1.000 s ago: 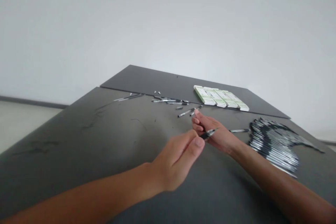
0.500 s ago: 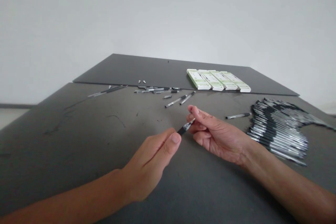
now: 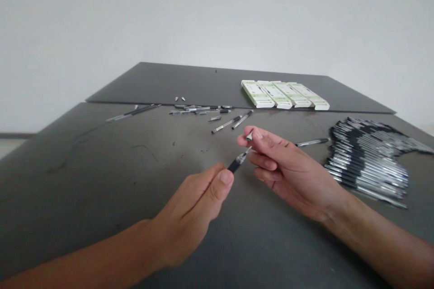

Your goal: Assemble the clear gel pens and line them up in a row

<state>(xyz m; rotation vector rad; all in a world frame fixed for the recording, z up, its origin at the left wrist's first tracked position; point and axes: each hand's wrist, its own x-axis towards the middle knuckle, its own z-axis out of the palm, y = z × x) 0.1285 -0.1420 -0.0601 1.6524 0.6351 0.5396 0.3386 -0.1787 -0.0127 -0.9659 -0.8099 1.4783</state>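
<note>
Pen (image 3: 238, 161) pinched in left hand (image 3: 190, 216), thumb and fingers closed on its black barrel, clear tip pointing out. Right hand (image 3: 291, 174) half open, small pointed piece (image 3: 249, 136) at its fingertips; I can't tell if it's gripped. Light, stiff, slick plastic; I'd take the barrel. Beyond: loose pen (image 3: 312, 142), pen pile (image 3: 368, 162), pen parts (image 3: 200, 110), green-white boxes (image 3: 285, 95) on tabletop (image 3: 101, 167).

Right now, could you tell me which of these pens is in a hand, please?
The black pen pinched in the left hand, its clear end pointing at the right hand; the other pens lie on the table.
</note>
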